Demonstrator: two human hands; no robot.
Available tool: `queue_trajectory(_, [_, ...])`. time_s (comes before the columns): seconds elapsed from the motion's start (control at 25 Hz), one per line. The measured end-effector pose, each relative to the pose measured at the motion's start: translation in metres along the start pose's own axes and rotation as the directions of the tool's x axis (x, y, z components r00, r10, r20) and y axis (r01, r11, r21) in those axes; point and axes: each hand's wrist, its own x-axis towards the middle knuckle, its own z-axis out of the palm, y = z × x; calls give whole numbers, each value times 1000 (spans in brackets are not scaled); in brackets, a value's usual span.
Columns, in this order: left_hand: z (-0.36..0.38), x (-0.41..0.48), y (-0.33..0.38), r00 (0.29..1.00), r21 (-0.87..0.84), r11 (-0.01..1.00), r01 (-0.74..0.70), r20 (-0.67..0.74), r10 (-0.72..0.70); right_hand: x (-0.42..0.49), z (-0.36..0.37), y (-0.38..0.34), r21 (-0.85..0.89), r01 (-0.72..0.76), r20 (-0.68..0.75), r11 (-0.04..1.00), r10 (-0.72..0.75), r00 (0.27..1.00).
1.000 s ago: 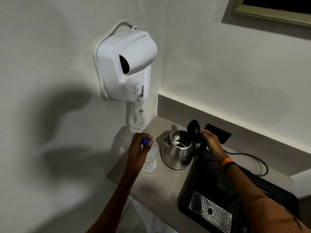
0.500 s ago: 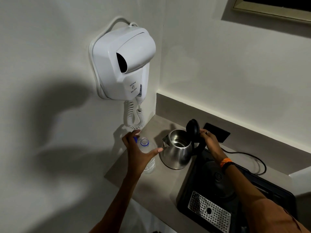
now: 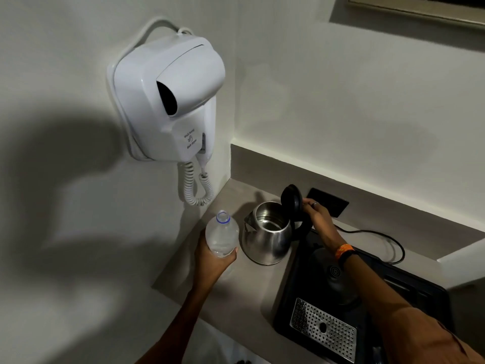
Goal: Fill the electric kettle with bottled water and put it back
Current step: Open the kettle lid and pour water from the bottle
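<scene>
A steel electric kettle [image 3: 265, 240] stands on the grey counter [image 3: 252, 282] with its black lid [image 3: 290, 199] flipped upright. My right hand [image 3: 316, 215] holds the kettle's black handle behind the lid. An uncapped clear water bottle [image 3: 221, 233] with a blue neck ring is lifted just left of the kettle, tilted slightly, with my left hand [image 3: 212, 258] wrapped around its lower half. The round kettle base [image 3: 332, 271] sits in the black tray to the right.
A black tray [image 3: 420, 306] with a perforated metal drip plate [image 3: 322, 328] fills the right of the counter. A black cord [image 3: 380, 233] runs behind it. A white wall-mounted hair dryer [image 3: 168, 98] with a coiled cord hangs above the counter's left end.
My left hand took the blue cap off the bottle, then gripped the bottle lower down and lifted it off the counter. My right hand stayed on the kettle.
</scene>
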Motion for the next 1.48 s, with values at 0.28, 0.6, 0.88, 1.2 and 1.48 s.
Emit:
queue_trajectory(0.28, [-33,26,52,919,409,832,-375,279,278,3,1,0,34,-6,-9,999,7,1000])
queue_trajectory(0.6, [-54,46,92,808,751,304,-587,518,280,4,2,1,75,-7,-14,997,8,1000])
queue_trajectory(0.88, [-53,35,104,787,748,245,-616,569,241,1,2,-3,67,-21,-21,998,22,1000])
queue_trajectory(1.2, [-57,32,117,809,767,258,-587,550,207,-2,1,-5,65,-29,1,997,29,1000])
queue_trajectory(1.48, [-67,29,116,827,786,257,-562,540,156,-3,2,-5,71,-4,17,997,3,1000])
